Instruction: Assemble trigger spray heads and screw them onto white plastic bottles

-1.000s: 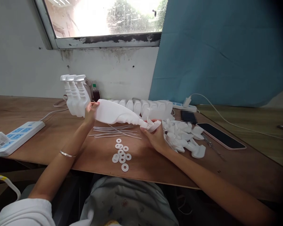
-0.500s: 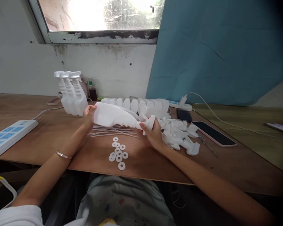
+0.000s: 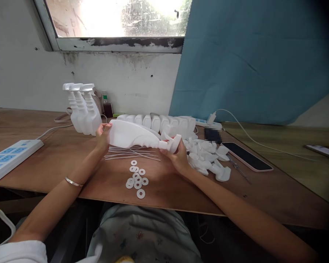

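Two hands, both yours, hold one white bottle above the brown table; it lies nearly level in the air, with its base toward your left and its neck, a little lower, toward your right. Your left hand is closed on the base end, with the fingers at its edge. Your right hand is gripping the white spray head at the neck, but how tightly the two parts are joined, I cannot tell. The visible side of the bottle looks plain white. Below it lie thin white tubes, some crossing each other, and nearer to you is a loose group of flat white rings, several overlapping. Just beside your right hand there is a heap of white spray heads, and near this heap lie a thin metal tool and a phone with dark screen. Behind the held bottle, a row of white bottles lies with the bases toward you, while three spray bottles stand upright on your left. The power strip has blue panels, whose small marks cannot be read, and the dark object behind the heap is blurred.
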### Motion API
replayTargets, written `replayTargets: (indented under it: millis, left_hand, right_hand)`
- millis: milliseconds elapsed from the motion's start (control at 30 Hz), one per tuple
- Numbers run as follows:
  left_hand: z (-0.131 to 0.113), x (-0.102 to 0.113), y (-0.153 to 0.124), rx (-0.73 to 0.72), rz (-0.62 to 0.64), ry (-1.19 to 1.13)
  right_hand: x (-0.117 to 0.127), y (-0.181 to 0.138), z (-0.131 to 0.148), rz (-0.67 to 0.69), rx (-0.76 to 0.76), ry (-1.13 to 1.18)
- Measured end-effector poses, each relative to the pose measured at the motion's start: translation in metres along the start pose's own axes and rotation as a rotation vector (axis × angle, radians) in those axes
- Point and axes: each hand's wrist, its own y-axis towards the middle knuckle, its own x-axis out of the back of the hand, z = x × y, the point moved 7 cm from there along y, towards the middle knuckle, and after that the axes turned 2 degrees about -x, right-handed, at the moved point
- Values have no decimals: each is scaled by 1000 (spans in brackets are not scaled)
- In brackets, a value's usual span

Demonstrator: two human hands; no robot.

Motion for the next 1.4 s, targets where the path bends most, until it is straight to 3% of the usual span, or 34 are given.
replayTargets:
  millis: [167,367,567,767,1067,1200,1400]
  left_hand:
    - [1,-4,-5,7,14,-17]
    - [2,-3,-8,17,-11,-5]
    - [0,-5,-9,-7,1,-40]
    - [1,-2,-6,-24,-16,-44]
    - [-2,-1,-7,-60,-23,-15]
    - [-6,-1,-9,-102,-25,5]
    - [-29,2,-15,-282,-58,70]
  right_hand:
    - [-1,0,-9,-14,-117,156]
    - [2,-1,7,19,34,67]
    - [7,0,-5,-90,-81,67]
    - [6,-1,5,-25,52,32]
    - [6,3,-11,-89,-88,95]
    - [3,4,-15,-38,-182,191]
    - [-1,5,-20,9,-287,330]
